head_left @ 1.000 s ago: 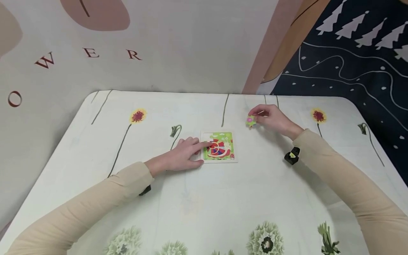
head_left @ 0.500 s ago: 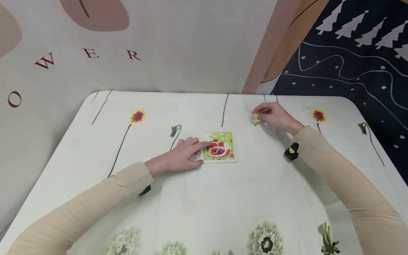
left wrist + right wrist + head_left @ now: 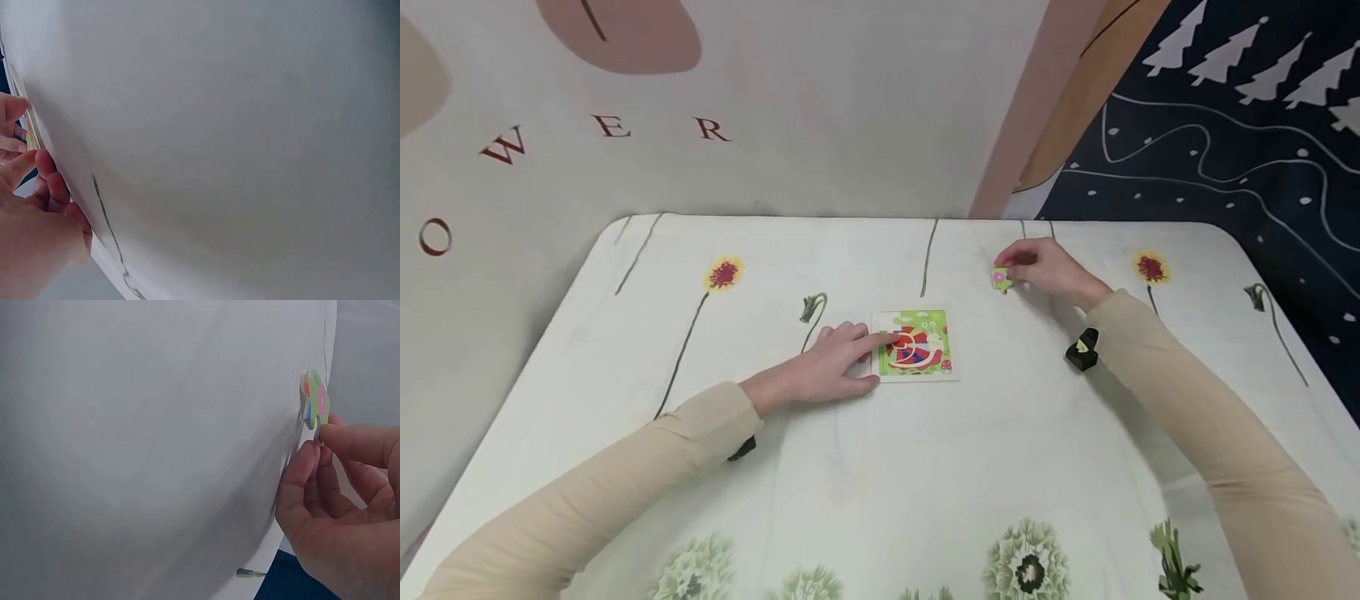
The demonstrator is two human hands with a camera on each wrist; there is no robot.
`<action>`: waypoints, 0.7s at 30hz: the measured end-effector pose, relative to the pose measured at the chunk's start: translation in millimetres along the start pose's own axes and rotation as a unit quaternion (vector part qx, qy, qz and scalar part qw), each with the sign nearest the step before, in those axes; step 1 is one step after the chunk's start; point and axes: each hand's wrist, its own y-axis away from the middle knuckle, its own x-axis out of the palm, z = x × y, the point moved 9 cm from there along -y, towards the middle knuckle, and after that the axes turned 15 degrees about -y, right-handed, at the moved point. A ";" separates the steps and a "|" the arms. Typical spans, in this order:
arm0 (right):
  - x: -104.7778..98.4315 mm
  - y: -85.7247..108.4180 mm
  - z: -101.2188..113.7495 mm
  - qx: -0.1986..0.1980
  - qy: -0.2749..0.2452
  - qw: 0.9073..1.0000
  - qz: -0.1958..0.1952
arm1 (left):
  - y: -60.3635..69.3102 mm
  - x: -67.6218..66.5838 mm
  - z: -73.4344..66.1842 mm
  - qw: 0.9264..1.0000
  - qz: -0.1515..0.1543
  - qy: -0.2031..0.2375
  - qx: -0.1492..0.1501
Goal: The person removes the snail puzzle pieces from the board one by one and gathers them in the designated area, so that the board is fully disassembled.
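Resting its extended forefinger on the left part of a puzzle board, the left hand grips nothing; its thumb lies by the near left corner. The board is flat on the white cloth. Being thin, it is probably light and stiff, apt to slide on the fabric unless pressed, and best held by its pale rim. Inside that rim is a snail picture with a red, blue and cream shell on bright green, a spotted mushroom at the near right corner and a pale patch at the far left one.

Farther right, beyond the board and well apart from it, is a loose puzzle piece, green with a pink spot and knobbed edges. It looks rigid and should weigh little; its flat sides are likely smooth, so the edge offers the safer hold. The right hand pinches it by one edge, between thumb and fingertips.
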 end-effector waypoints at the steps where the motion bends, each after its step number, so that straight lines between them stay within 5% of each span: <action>1: -0.2 -0.4 -0.6 0.002 -0.001 1.000 0.001 | -0.2 -0.6 0.0 1.000 -0.001 0.000 0.000; 21: -7.0 5.0 7.2 -0.007 0.000 1.000 -0.016 | 0.8 -1.6 0.8 1.000 0.011 0.010 0.000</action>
